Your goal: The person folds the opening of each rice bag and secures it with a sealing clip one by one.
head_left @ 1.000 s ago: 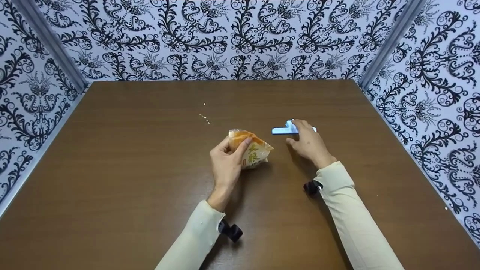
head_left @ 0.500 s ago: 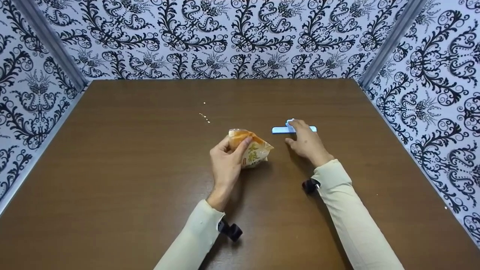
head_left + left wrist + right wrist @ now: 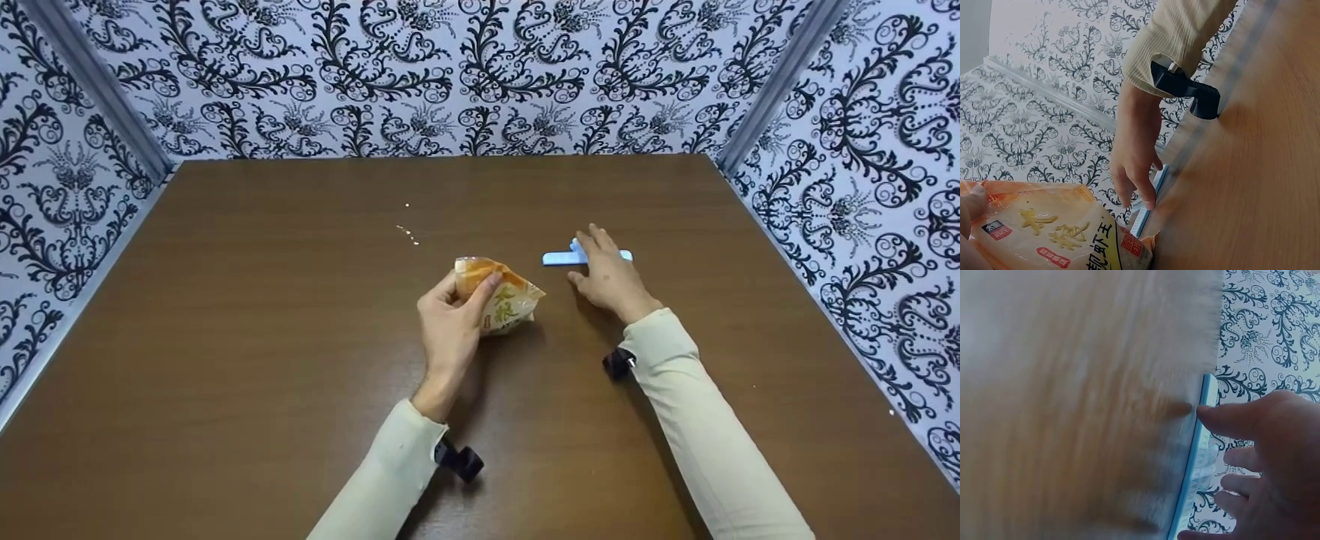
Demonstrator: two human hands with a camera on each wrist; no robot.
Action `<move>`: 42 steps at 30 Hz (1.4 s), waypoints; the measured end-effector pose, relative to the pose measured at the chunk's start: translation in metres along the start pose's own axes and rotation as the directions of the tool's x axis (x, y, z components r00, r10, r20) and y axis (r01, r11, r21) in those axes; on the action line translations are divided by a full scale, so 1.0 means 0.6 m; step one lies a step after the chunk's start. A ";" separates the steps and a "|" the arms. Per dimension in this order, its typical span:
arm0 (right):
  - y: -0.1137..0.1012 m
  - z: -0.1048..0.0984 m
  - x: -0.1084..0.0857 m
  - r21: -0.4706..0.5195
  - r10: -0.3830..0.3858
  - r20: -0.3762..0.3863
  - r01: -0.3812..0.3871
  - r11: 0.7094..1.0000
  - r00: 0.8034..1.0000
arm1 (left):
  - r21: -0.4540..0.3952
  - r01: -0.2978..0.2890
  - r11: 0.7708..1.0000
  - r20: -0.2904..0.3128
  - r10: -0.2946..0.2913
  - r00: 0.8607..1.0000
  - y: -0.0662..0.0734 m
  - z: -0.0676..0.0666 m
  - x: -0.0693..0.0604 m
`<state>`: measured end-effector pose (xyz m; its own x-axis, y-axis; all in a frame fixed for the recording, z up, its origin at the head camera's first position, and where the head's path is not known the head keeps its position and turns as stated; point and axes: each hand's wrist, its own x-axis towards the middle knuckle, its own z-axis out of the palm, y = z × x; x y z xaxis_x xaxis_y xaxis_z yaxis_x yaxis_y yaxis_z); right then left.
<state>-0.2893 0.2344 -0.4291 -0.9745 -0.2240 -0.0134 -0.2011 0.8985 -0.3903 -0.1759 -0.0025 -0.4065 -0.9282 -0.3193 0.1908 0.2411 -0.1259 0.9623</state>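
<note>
In the head view my left hand [image 3: 451, 322] pinches the folded top of a snack bag [image 3: 511, 306], thumb in front. The orange and cream bag [image 3: 1055, 225], with yellow and black lettering, fills the lower left of the left wrist view. A light blue bag clip [image 3: 562, 259] lies flat on the table to the right of the bag. Over its right part is my right hand [image 3: 611, 276], fingers spread and fairly straight. In the right wrist view the thumb is at the edge of the clip [image 3: 1189, 478]; whether it touches cannot be told.
Small pale crumbs [image 3: 409, 235] lie on the brown table [image 3: 262, 315] beyond the bag. Patterned panels [image 3: 405, 82] stand along its back and sides. A black wrist camera [image 3: 459, 461] sticks out from the left sleeve, another [image 3: 619, 364] from the right.
My right hand has lifted and straightened its fingers over the clip, shifting slightly left. The clip stays in place. My left hand keeps its pinch on the bag, nearly unmoved.
</note>
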 end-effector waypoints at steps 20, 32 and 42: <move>0.003 -0.007 -0.006 -0.158 -0.025 -0.121 0.006 0.987 0.992 | 0.004 -0.018 1.000 -0.002 0.018 1.000 -0.002 0.003 0.001; -0.002 -0.011 -0.009 -0.082 0.060 -0.119 -0.070 0.994 0.991 | 0.016 -0.026 1.000 -0.014 0.026 1.000 -0.002 0.002 0.002; -0.002 -0.013 -0.017 -0.029 0.065 -0.144 -0.070 0.997 0.987 | 0.004 -0.020 1.000 -0.017 0.020 1.000 -0.005 0.002 0.001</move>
<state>-0.2801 0.2383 -0.4215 -0.9896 -0.1084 0.0944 -0.1355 0.9223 -0.3619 -0.1776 -0.0013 -0.4089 -0.9183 -0.3373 0.2070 0.2588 -0.1161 0.9589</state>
